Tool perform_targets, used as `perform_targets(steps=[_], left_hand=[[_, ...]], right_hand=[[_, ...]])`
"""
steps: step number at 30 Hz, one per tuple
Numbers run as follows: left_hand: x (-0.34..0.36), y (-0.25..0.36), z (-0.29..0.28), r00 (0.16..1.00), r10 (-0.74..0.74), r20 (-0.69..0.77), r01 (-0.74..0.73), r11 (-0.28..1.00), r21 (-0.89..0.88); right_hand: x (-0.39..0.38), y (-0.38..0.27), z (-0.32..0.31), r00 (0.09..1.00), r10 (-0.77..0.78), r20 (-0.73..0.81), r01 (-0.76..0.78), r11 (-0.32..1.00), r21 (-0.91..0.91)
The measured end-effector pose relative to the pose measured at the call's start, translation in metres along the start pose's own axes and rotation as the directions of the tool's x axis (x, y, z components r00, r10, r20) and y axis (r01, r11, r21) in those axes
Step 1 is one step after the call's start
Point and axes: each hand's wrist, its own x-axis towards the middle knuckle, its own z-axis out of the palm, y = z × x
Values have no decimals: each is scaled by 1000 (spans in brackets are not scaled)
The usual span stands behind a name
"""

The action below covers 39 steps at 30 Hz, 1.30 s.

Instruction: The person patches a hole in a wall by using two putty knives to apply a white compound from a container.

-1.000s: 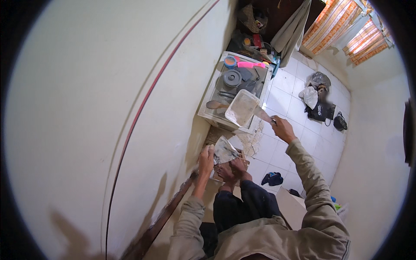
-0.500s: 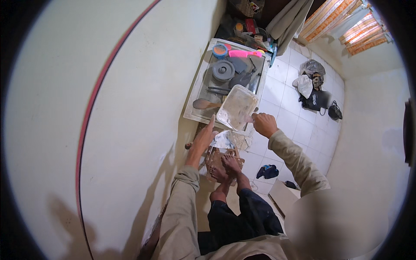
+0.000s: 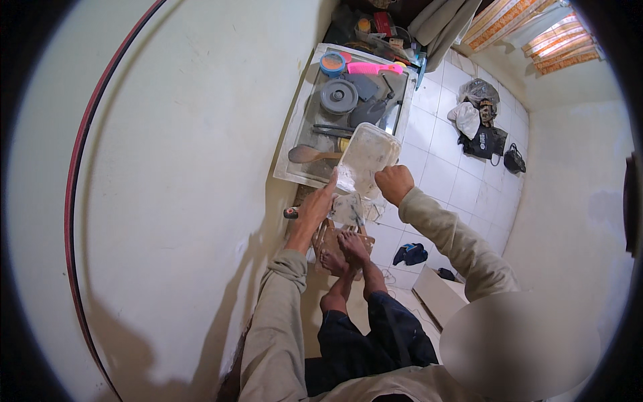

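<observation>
A pale rectangular plastic tub (image 3: 370,151), smeared inside with white paste, sits tilted at the near end of a framed tabletop (image 3: 295,175). My left hand (image 3: 315,209) is at its near left corner, with the index finger stretched along the edge and the other fingers closed on a flat, white-smeared plate (image 3: 346,209) below the tub. My right hand (image 3: 395,183) is a fist by the tub's right rim; what it grips is hidden. Left of the tub lies a wooden spoon (image 3: 307,154), its handle running under the tub.
The tabletop also bears a grey round lid (image 3: 339,96), a pink comb (image 3: 374,68) and a blue-rimmed tub (image 3: 332,64). My feet (image 3: 351,246) stand on a brown stool. A wall (image 3: 187,167) rises close on the left. Bags (image 3: 483,142) and dark cloth (image 3: 410,254) lie on the tiles.
My right hand has drawn back from inside the tub's right side to just outside its rim. The plate by my left hand shows less white. The whole view has shifted slightly.
</observation>
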Motion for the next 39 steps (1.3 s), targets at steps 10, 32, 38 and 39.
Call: perform_targets(steps=[10,32,38,39], left_hand=[[-6,13,13,988,-141,68,139,990,26],[-20,-2,27,996,53,65,-41,983,-178],[-19,0,27,994,3,106,20,977,-212],[-18,2,25,994,8,105,19,969,-248]], right_hand=[[-21,-14,27,999,14,35,-18,994,107],[-33,-44,70,920,339,195,-356,519,777],[-40,-36,81,960,274,50,-220,637,739],[-40,-32,81,971,239,3,-166,667,726]])
